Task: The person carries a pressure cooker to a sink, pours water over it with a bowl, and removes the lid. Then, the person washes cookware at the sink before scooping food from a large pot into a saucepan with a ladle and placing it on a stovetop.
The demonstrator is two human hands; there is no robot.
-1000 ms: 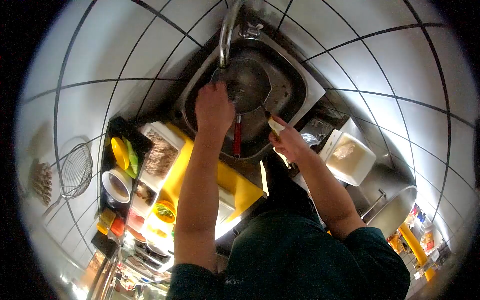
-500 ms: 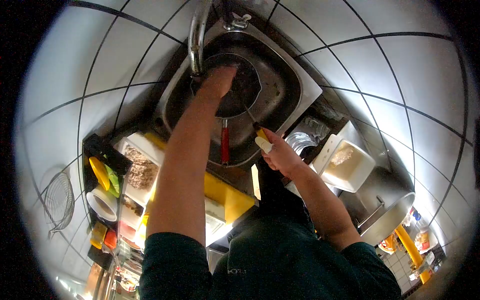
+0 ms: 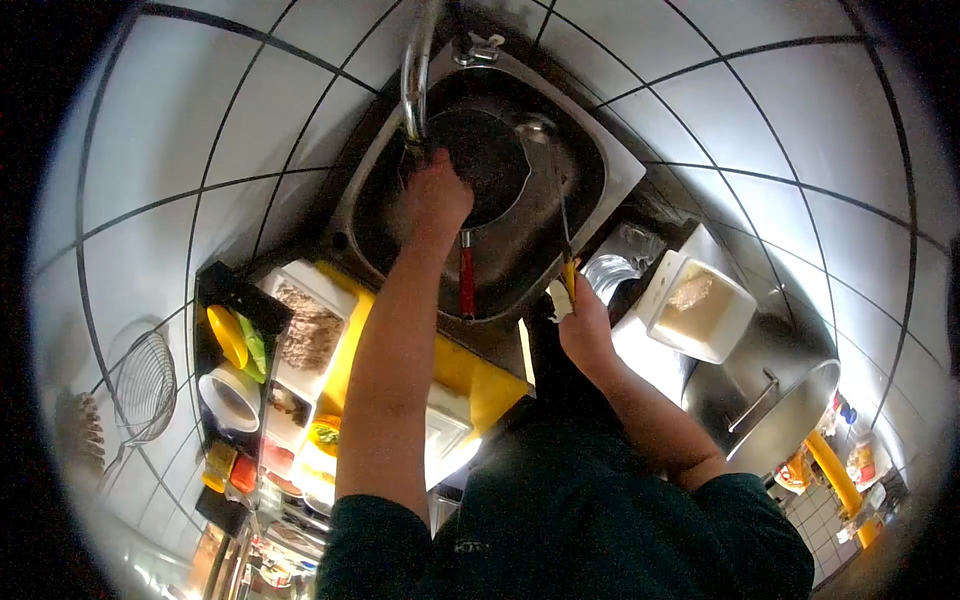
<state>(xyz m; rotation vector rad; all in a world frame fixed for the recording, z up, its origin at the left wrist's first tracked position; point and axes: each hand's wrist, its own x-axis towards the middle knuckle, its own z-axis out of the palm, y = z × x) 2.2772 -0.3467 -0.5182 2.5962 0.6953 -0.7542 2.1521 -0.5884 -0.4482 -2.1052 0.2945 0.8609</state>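
Observation:
A dark, round frying pan (image 3: 492,165) with a red handle (image 3: 467,280) lies in the metal sink (image 3: 510,275), its handle towards me. Over the pan's left side, below the tap, my left hand (image 3: 438,195) is closed. What its fingers hold is hidden; a dark bit shows at their tips. My right hand (image 3: 588,325) grips the yellow handle of a ladle (image 3: 537,128) at the sink's near right edge. The ladle's long thin shaft runs away from me, and its shiny bowl sits beside the pan's right rim. Something white (image 3: 560,300) shows at my right thumb.
The tap (image 3: 415,85) hangs over the sink's left part. On the left are a white tub of brownish food (image 3: 305,325) and a yellow surface (image 3: 480,380). To the right stand a white tub (image 3: 705,310) and a big steel pot (image 3: 770,390). A wire strainer (image 3: 147,385) hangs at the left wall.
My left hand has drawn back from the pan's middle to its near left side. The right hand has moved right, taking the ladle from the pan to the sink's right side.

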